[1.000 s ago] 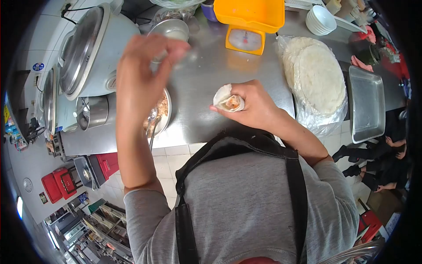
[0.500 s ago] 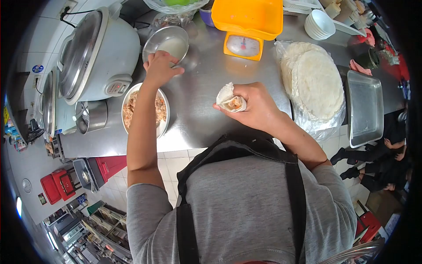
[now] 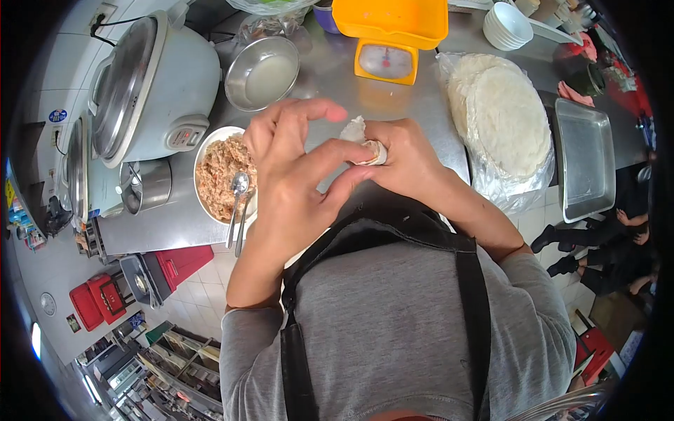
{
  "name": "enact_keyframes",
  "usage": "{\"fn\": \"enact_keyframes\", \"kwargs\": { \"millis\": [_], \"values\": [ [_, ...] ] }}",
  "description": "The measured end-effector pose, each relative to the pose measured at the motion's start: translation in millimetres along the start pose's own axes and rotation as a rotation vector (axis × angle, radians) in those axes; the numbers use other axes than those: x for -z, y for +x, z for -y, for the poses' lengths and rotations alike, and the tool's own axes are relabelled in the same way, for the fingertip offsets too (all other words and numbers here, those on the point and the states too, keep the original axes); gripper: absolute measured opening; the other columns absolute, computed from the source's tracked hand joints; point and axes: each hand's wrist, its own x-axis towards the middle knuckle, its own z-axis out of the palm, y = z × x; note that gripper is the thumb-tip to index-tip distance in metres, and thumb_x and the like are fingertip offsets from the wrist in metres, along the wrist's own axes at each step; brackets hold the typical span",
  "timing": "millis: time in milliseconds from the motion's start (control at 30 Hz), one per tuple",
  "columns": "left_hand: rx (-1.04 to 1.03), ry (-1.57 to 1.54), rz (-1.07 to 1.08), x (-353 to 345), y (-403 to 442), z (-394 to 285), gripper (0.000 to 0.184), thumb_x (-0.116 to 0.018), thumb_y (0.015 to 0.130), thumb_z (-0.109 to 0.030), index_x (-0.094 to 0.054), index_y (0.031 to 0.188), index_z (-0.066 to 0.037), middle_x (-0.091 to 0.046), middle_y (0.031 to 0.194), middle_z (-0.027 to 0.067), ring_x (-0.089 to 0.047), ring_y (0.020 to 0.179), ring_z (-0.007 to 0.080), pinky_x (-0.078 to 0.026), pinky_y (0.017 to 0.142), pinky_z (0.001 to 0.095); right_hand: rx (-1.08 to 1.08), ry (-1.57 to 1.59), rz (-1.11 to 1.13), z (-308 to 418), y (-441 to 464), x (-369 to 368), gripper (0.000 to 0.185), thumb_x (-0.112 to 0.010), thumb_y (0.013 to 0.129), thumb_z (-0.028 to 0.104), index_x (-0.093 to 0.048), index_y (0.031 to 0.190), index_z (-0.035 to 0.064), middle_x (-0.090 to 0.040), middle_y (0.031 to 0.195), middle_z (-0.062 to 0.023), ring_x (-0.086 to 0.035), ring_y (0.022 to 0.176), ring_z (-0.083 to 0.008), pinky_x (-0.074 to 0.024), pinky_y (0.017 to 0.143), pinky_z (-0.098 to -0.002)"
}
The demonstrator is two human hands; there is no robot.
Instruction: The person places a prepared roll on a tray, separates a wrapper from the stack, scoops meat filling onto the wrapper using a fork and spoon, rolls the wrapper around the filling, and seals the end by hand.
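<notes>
My right hand (image 3: 408,158) is closed around a filled dough wrapper (image 3: 380,152), rolled into a cone with its open end facing left. A loose flap of the wrapper stands up above the roll. From the left, my left hand (image 3: 288,165) pinches the rim of that opening between thumb and index finger, its other fingers raised apart. Beneath the left hand is a white bowl of minced filling (image 3: 217,179), with two metal spoons (image 3: 240,184) lying in it. Behind that sits a steel bowl of whitish liquid (image 3: 270,78).
A stack of round wrappers (image 3: 507,119) lies on plastic to the right, beside a metal tray (image 3: 586,161). At the back stand a yellow scale (image 3: 385,60) and white bowls (image 3: 507,27). A large rice cooker (image 3: 175,84) occupies the left. Other people sit at far right.
My left hand has come from the steel bowl to the wrapper in my right hand and touches its open end. The spoons in the filling bowl are now uncovered.
</notes>
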Motion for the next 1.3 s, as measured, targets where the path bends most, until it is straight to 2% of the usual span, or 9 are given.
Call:
{"fn": "enact_keyframes", "kwargs": {
  "millis": [200,400,600,700,800,833,933,1033,1300],
  "values": [
    [0.045,-0.027,-0.051,-5.7,-8.5,-5.5,0.022,-0.09,0.065,-0.018,-0.081,0.085,-0.016,-0.062,0.111,0.0037,-0.049,0.111,0.0254,-0.04,0.094,0.0384,-0.011,-0.062,0.013,4.0,-4.3,1.7,0.028,-0.084,0.073,0.022,-0.069,0.088,0.0044,-0.07,0.079,-0.0194,-0.068,0.077,-0.0428,-0.0536,0.066,-0.0467],
    [0.144,-0.112,-0.088,-5.0,-15.2,-5.3,0.022,-0.091,0.067,-0.019,-0.082,0.086,-0.015,-0.06,0.111,0.0035,-0.049,0.112,0.0233,-0.039,0.095,0.0361,0.034,-0.023,-0.026,3.8,-4.9,0.3,0.026,-0.082,0.073,0.022,-0.068,0.087,0.0047,-0.07,0.078,-0.0187,-0.068,0.077,-0.043,-0.0527,0.065,-0.0475],
    [0.037,-0.087,-0.03,2.4,-8.8,-10.1,0.03,-0.092,0.064,-0.02,-0.083,0.092,-0.016,-0.061,0.11,0.0048,-0.051,0.111,0.0243,-0.039,0.095,0.0361,0.039,-0.002,-0.029,-0.4,-6.7,-3.0,0.023,-0.08,0.076,0.022,-0.067,0.086,0.0056,-0.069,0.078,-0.0176,-0.068,0.076,-0.0424,-0.0521,0.064,-0.0485],
    [0.194,-0.222,-0.121,12.9,-4.6,0.0,0.029,-0.091,0.066,-0.017,-0.083,0.093,-0.013,-0.063,0.104,0.0049,-0.053,0.107,0.0239,-0.04,0.096,0.0377,0.052,0.008,-0.042,-1.4,-7.2,-4.8,0.023,-0.079,0.077,0.023,-0.067,0.088,0.0063,-0.069,0.078,-0.0167,-0.067,0.076,-0.0421,-0.0522,0.064,-0.049],
    [0.241,-0.172,0.003,17.4,7.1,7.8,0.022,-0.09,0.069,-0.017,-0.081,0.089,-0.016,-0.066,0.098,0.0029,-0.055,0.101,0.023,-0.036,0.093,0.0387,0.08,-0.001,-0.027,-0.8,-5.9,-5.4,0.023,-0.078,0.078,0.024,-0.068,0.089,0.0075,-0.07,0.079,-0.0158,-0.068,0.075,-0.0417,-0.0526,0.064,-0.0492],
    [0.183,-0.136,0.059,15.1,11.0,9.6,0.02,-0.089,0.068,-0.014,-0.08,0.086,-0.015,-0.066,0.093,0.001,-0.056,0.097,0.0229,-0.037,0.09,0.0395,0.076,-0.042,0.005,0.8,-6.8,-4.3,0.023,-0.078,0.078,0.025,-0.068,0.091,0.008,-0.07,0.08,-0.0157,-0.068,0.076,-0.0415,-0.0528,0.065,-0.049],
    [0.05,0.002,0.105,19.1,18.1,1.7,0.021,-0.089,0.064,-0.012,-0.078,0.082,-0.013,-0.065,0.091,-0.0026,-0.055,0.099,0.0192,-0.036,0.092,0.0378,0.063,-0.109,0.049,0.3,-6.3,-4.6,0.024,-0.077,0.079,0.025,-0.071,0.095,0.0091,-0.072,0.082,-0.0156,-0.068,0.077,-0.0411,-0.0535,0.066,-0.0487],
    [-0.042,0.049,0.102,17.0,22.0,-4.3,0.021,-0.089,0.062,-0.013,-0.077,0.079,-0.015,-0.065,0.089,-0.0046,-0.056,0.097,0.0203,-0.034,0.09,0.0369,0.062,-0.113,0.035,-1.7,-6.7,-6.3,0.026,-0.077,0.078,0.025,-0.072,0.098,0.0096,-0.073,0.084,-0.0155,-0.069,0.078,-0.041,-0.054,0.067,-0.0489],
    [-0.208,0.146,0.091,13.9,23.1,-6.4,0.019,-0.085,0.064,-0.014,-0.074,0.079,-0.015,-0.065,0.085,-0.0037,-0.058,0.094,0.0219,-0.036,0.091,0.0414,-0.021,-0.044,0.135,2.3,-6.1,-3.5,0.026,-0.077,0.079,0.027,-0.074,0.097,0.0084,-0.072,0.082,-0.0179,-0.069,0.079,-0.0421,-0.0544,0.07,-0.0497]
  ]
}}
